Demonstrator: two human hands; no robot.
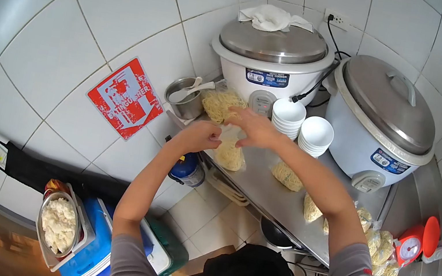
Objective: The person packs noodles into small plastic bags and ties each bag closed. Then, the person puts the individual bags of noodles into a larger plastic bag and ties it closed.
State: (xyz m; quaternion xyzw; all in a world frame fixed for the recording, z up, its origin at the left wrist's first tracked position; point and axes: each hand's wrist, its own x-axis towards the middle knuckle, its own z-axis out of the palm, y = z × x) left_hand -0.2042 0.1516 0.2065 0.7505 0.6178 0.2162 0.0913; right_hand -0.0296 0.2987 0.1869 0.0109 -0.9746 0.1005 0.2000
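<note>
Taking the rice cooker with a cloth on its lid point(294, 86) as the landmark, a clear bag of pale noodles point(230, 155) is in front of it and to its left, on the steel tabletop point(256, 189). Both hands meet above this bag. The left hand point(203, 137) has its fingers clenched at the bag's top; whether they pinch the plastic cannot be told. The right hand point(253, 128) reaches over from the other side, fingers parted and thumb pointing down, with contact unclear. Another bag of noodles point(221, 106) lies just beyond the hands, at the cooker's front left, and a metal pot point(184, 106) with a white ladle point(192, 91) is farther left. Two stacks of white bowls point(302, 129) are at the cooker's front right. A second rice cooker point(376, 126), lid closed, is to its right. More noodle bags point(287, 176) run from in front of the cooker toward the far right, ending near a red scale point(408, 246). A container of white rice point(59, 225) is well apart at the cooker's lower left, by a blue cooler point(88, 250).
</note>
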